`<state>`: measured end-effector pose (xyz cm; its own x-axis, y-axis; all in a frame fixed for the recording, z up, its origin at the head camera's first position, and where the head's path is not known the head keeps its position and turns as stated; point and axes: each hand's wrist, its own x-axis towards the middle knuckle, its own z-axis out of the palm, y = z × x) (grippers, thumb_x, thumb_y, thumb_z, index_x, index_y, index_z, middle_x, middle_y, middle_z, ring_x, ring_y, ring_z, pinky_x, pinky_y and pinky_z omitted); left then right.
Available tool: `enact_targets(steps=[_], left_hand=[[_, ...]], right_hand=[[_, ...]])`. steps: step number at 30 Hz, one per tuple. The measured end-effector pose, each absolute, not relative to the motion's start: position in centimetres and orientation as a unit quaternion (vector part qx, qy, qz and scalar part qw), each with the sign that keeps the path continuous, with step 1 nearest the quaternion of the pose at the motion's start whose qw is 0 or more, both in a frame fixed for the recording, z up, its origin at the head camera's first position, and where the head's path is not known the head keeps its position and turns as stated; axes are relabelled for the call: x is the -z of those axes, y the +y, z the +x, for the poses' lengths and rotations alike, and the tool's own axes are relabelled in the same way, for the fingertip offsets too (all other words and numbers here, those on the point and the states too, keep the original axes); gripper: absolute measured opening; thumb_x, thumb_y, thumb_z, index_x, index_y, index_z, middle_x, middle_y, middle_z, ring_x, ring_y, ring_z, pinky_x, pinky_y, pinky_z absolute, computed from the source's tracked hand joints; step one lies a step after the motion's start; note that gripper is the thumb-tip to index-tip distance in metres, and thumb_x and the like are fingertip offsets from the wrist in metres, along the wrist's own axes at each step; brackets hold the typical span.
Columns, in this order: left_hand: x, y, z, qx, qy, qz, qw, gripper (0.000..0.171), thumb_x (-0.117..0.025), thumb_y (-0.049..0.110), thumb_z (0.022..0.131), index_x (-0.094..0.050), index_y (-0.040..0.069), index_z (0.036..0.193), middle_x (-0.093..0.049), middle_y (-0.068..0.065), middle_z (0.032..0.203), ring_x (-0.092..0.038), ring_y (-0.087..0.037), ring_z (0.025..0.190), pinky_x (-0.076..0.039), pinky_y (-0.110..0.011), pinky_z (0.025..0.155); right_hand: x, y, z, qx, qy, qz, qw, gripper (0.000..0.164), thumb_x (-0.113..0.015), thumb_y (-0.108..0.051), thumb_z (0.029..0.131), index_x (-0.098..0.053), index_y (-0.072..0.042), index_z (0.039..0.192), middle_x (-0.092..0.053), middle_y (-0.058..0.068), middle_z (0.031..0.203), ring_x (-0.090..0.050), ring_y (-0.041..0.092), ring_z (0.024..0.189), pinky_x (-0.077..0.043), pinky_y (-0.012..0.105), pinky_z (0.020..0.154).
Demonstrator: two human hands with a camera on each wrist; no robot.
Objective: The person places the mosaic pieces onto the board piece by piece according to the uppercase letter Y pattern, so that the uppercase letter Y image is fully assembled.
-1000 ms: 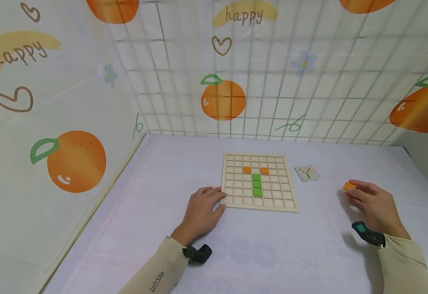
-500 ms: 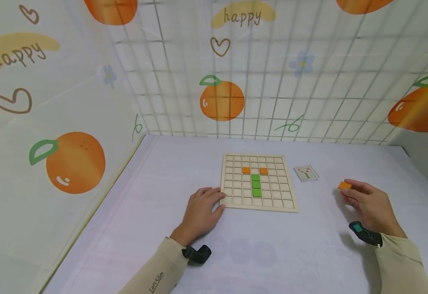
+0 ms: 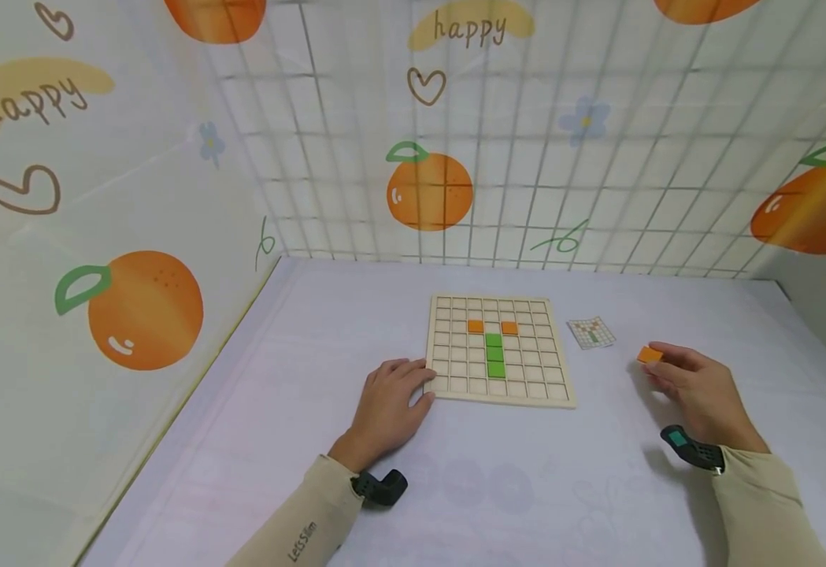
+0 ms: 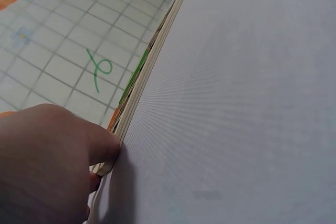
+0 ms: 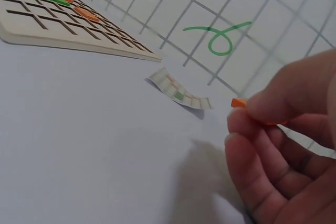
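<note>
My right hand (image 3: 699,386) pinches a small orange square tile (image 3: 650,355) between thumb and fingertips, right of a small pattern card (image 3: 591,332). In the right wrist view only a corner of that orange tile (image 5: 238,103) pokes out past the thumb. The wooden grid board (image 3: 536,387) lies flat, with two orange tiles (image 3: 475,327) in one row and a column of three green tiles (image 3: 494,354) below and between them. My left hand (image 3: 387,402) rests at the board's left edge, fingertips on the rim and thumb by the near-left corner; its fingers look relaxed.
A pale sheet (image 3: 299,339) covers the table. Behind it rises a white backdrop (image 3: 356,173) with grid lines and printed oranges, and another printed panel (image 3: 23,346) stands along the left. The card's gridded face repeats an orange and green figure.
My right hand has drifted left with the orange tile, toward the card and board. The left hand and the tiles on the board stay where they were.
</note>
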<state>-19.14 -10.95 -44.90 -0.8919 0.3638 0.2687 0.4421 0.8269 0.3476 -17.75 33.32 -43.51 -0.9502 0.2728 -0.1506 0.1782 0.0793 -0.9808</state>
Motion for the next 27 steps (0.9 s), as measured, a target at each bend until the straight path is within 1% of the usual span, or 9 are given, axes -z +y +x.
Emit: enact_targets(steps=[2,4,7,9,16,18,24,27], left_hand=[[44.8,-10.9,-19.2,0.203,-0.951,-0.212,0.096,0.032,-0.065,0.032,0.097,-0.069,0.024,0.128,-0.057,0.003,0.143,-0.045,-0.025,0.133,-0.036,-0.052,0.108],[44.8,-10.9,-19.2,0.203,-0.951,-0.212,0.098,0.032,-0.065,0.031,0.097,-0.069,0.023,0.128,-0.057,0.003,0.143,-0.045,-0.025,0.133,-0.036,-0.051,0.108],[45.0,-10.9,-19.3,0.203,-0.950,-0.213,0.101,0.032,-0.065,0.032,0.097,-0.069,0.023,0.128,-0.057,0.003,0.143,-0.045,-0.025,0.133,-0.036,-0.051,0.108],[45.0,-10.9,-19.3,0.204,-0.950,-0.214,0.102,0.032,-0.065,0.031,0.097,-0.069,0.023,0.127,-0.057,0.003,0.143,-0.046,-0.025,0.133,-0.036,-0.051,0.108],[44.9,-11.0,-19.1,0.213,-0.949,-0.213,0.097,0.031,-0.065,0.031,0.097,-0.069,0.023,0.127,-0.057,0.002,0.143,-0.045,-0.025,0.133,-0.036,-0.052,0.107],[44.7,-11.0,-19.0,0.215,-0.949,-0.212,0.095,0.032,-0.065,0.030,0.097,-0.069,0.022,0.127,-0.058,0.001,0.142,-0.046,-0.025,0.133,-0.036,-0.052,0.107],[44.7,-10.9,-19.0,0.209,-0.952,-0.205,0.091,0.032,-0.064,0.031,0.097,-0.069,0.023,0.127,-0.057,0.003,0.143,-0.045,-0.024,0.133,-0.036,-0.051,0.108],[44.7,-10.9,-19.1,0.209,-0.952,-0.205,0.090,0.031,-0.065,0.031,0.097,-0.069,0.023,0.127,-0.057,0.003,0.143,-0.045,-0.024,0.133,-0.035,-0.051,0.108]], right_hand=[[43.5,33.0,-17.9,-0.661,-0.735,-0.149,0.035,0.055,-0.070,-0.020,0.096,-0.048,-0.002,0.143,-0.052,-0.001,0.120,-0.060,0.007,0.093,-0.054,0.016,0.077],[43.4,32.8,-18.0,-0.665,-0.733,-0.141,0.034,0.056,-0.071,-0.020,0.096,-0.049,-0.001,0.143,-0.054,-0.004,0.117,-0.062,0.006,0.092,-0.055,0.016,0.077],[43.3,32.4,-18.1,-0.663,-0.736,-0.137,0.030,0.056,-0.070,-0.019,0.096,-0.048,0.001,0.143,-0.056,-0.008,0.113,-0.063,0.004,0.090,-0.055,0.017,0.076],[43.3,32.1,-18.1,-0.658,-0.741,-0.131,0.026,0.060,-0.070,-0.019,0.096,-0.045,0.003,0.146,-0.057,-0.009,0.112,-0.063,0.003,0.091,-0.055,0.017,0.077],[43.2,31.4,-18.2,-0.638,-0.761,-0.119,0.021,0.060,-0.068,-0.019,0.098,-0.044,0.004,0.147,-0.060,-0.015,0.109,-0.063,0.002,0.092,-0.056,0.019,0.077],[43.1,31.2,-18.3,-0.632,-0.766,-0.117,0.020,0.059,-0.067,-0.020,0.098,-0.044,0.004,0.147,-0.061,-0.015,0.109,-0.064,0.002,0.092,-0.056,0.019,0.077],[42.9,30.2,-18.9,-0.612,-0.784,-0.104,0.011,0.056,-0.062,-0.020,0.101,-0.044,0.004,0.148,-0.057,-0.010,0.113,-0.064,0.003,0.092,-0.056,0.020,0.079],[42.8,29.7,-19.6,-0.608,-0.788,-0.098,0.002,0.056,-0.062,-0.021,0.100,-0.045,0.003,0.148,-0.058,-0.009,0.112,-0.065,0.004,0.092,-0.056,0.021,0.079]])
